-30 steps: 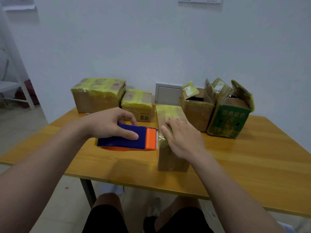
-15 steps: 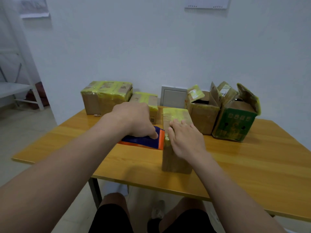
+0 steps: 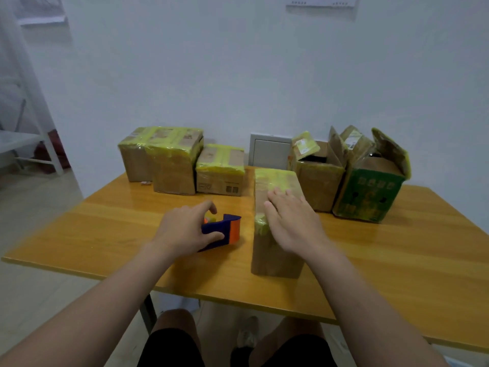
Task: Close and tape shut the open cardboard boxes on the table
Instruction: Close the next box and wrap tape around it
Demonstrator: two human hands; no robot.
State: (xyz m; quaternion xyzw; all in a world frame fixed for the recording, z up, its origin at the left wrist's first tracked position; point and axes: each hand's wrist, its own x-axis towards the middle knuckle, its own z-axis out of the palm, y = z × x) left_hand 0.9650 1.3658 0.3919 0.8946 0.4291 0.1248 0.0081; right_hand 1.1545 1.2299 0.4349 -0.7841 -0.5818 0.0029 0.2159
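A tall brown box (image 3: 275, 258) with yellow tape over its closed top stands at the table's middle. My right hand (image 3: 293, 223) lies flat on that top, fingers straight. Just left of the box, a blue and orange tape dispenser (image 3: 227, 229) sits low on the table. My left hand (image 3: 185, 229) grips it, thumb on its blue side and forefinger curled over its top. A gap separates the dispenser from the box. At the back right stand two boxes with raised flaps: a brown one (image 3: 317, 181) and a green printed one (image 3: 367, 197).
Two taped brown boxes, a large one (image 3: 161, 157) and a small one (image 3: 221, 170), stand at the back left of the wooden table (image 3: 397, 247). A white panel (image 3: 270, 152) is on the wall behind. My knees show under the near edge.
My left hand has drawn the tape dispenser away from the box's side, down and to the left onto the table. My right hand stays flat on the box top.
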